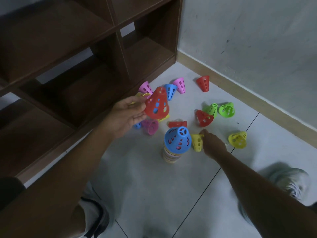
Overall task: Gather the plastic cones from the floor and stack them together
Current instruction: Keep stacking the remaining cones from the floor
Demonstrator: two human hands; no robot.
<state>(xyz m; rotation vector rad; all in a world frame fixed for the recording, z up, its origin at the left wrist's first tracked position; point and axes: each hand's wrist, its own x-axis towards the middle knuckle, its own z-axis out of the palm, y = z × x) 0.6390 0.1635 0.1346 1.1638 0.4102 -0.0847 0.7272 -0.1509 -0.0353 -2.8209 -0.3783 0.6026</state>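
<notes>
The left hand (127, 115) holds a red cone (157, 105) in curled fingers above the floor (145, 177). The right hand (211, 143) pinches a yellow cone (197, 142) just beside the stack (177, 140). The stack looks tall and narrow; a careless knock from either arm could topple it. Loose cones lie scattered near the shelf (85, 66) and wall (248, 40), crowding the reach.
</notes>
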